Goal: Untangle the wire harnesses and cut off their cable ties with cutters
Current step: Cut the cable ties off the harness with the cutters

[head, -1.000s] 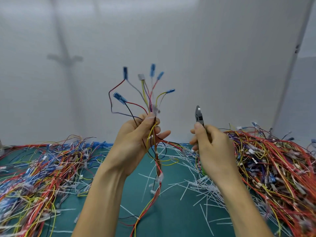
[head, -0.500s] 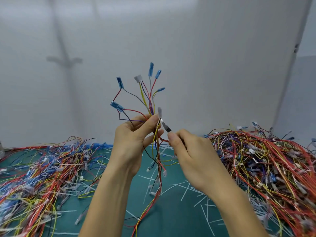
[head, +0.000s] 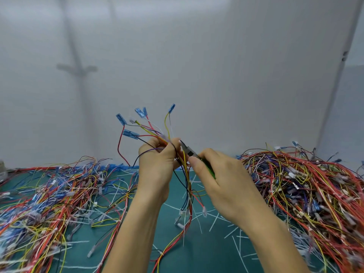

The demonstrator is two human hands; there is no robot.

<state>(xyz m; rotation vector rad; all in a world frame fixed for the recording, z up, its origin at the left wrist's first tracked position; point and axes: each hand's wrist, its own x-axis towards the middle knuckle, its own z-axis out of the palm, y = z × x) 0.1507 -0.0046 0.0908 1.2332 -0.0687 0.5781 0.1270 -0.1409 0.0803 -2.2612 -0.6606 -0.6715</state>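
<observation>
My left hand [head: 159, 164] grips a wire harness [head: 145, 131] held upright above the table. Its red, yellow, black and purple wires fan out above the fist and end in blue connectors. The rest of the harness hangs down to the green mat. My right hand [head: 222, 178] holds green-handled cutters [head: 190, 151]. The cutter tip points up and left and touches the bundle right at my left thumb. A cable tie at that spot is too small to make out.
A large heap of tangled harnesses [head: 307, 190] lies on the right of the green mat [head: 173, 251]. Another spread of wires [head: 45, 198] covers the left. White cut tie pieces [head: 216, 221] litter the middle. A grey wall stands close behind.
The cutters swung from upright and apart to the harness, the tip now against the bundle. My left hand lowered and tilted the harness, so its connectors fan out to the left.
</observation>
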